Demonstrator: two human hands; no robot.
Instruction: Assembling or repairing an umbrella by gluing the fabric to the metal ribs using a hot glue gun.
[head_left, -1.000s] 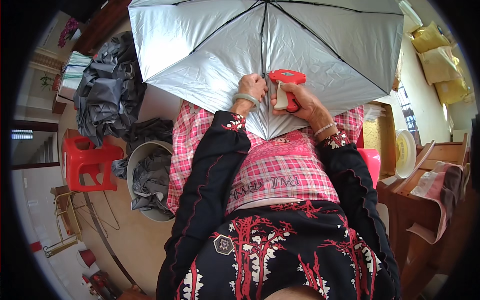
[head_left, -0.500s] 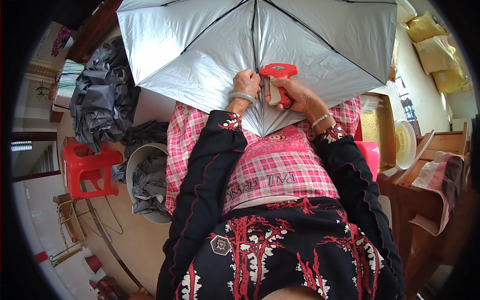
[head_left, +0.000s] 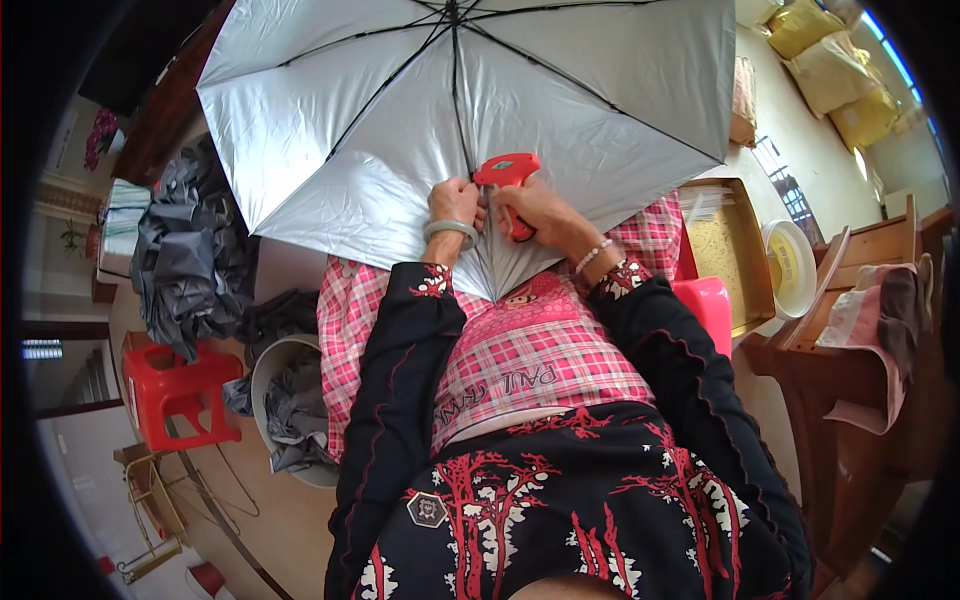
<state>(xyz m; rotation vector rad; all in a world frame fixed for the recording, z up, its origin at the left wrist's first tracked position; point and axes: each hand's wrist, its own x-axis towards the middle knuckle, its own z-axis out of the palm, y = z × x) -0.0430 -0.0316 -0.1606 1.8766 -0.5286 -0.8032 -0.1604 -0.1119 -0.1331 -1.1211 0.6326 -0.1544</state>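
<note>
An opened umbrella [head_left: 390, 190] with a silver inner side and black ribs spreads over my lap, one edge pointing toward me. My right hand [head_left: 535, 212] is wrapped round the handle of a red tagging gun [head_left: 508, 168] with a pale trigger. The gun's front end is close to a black rib, beside my left hand. My left hand [head_left: 457, 205] is closed at the same rib and pinches the umbrella there; the exact spot between its fingers is hidden. Below the canopy lies a pink checked apron [head_left: 540, 350] across my lap.
Dark grey fabric [head_left: 190, 250] is heaped at the left, above a red plastic stool [head_left: 180, 390]. A pale bin [head_left: 262, 385] holds more of it. On the right are a shallow yellowish box [head_left: 735, 265], a white bucket [head_left: 795, 265] and a wooden chair [head_left: 830, 350].
The umbrella has shifted left and down in the view, bringing its hub into sight. Both hands have moved with it, still at the rib, and the tagging gun is tilted differently.
</note>
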